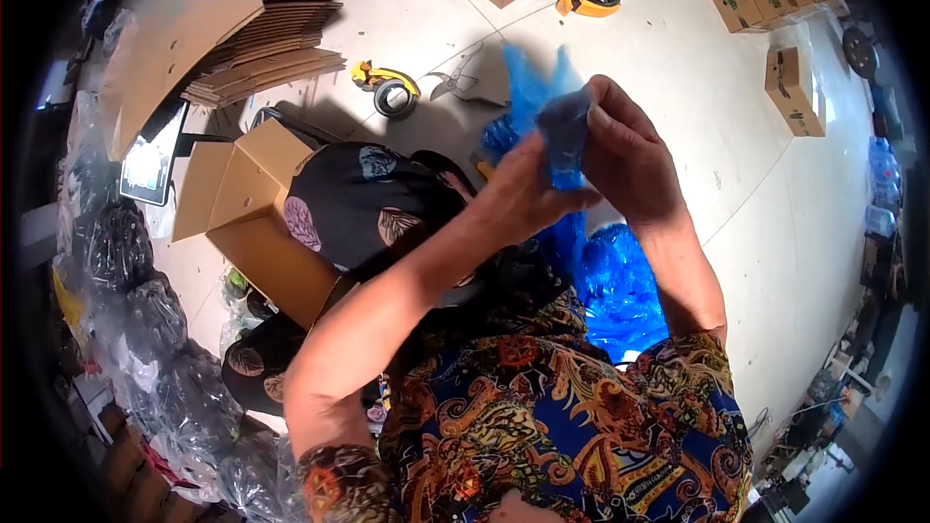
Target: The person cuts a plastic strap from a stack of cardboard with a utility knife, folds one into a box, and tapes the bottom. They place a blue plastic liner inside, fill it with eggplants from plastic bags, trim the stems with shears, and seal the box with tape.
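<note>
Blue film (pixel 565 140), thin plastic, prob. a bag, is up in front of the chest b/w both hands: R hand (pixel 635 150) pinches its edge w/ thumb & fingertips; L hand (pixel 523 184) grasps it lower on the other side, thumb out toward the R, exact finger contact partly hidden. Step looks like working the layers apart. To do it well: pinch only the very edge, roll it b/w thumb & finger till two layers slip, then ease them open w/ even pull; no yanking, as film this thin could split or stretch. Nails off it, pls, and keep L hand's hold light so it doesn't crush the layers together. As for looks, it's see-through & crinkled, pale blue at the top where two peaks stick up (poss. handles, can't be sure), darker & greyish where it bunches b/w the fingers. Just below, nearer the body, sits a heap of blue plastic (pixel 625 286), glossy & deep blue. L of the hands: dark patterned cloth (pixel 363 199) over the legs, then an open carton (pixel 276 261) w/ flaps up. Further out on the floor: scissors (pixel 453 84), a yellow tape dispenser (pixel 386 87), and flat cardboard stacked (pixel 276 39) far L.
</note>
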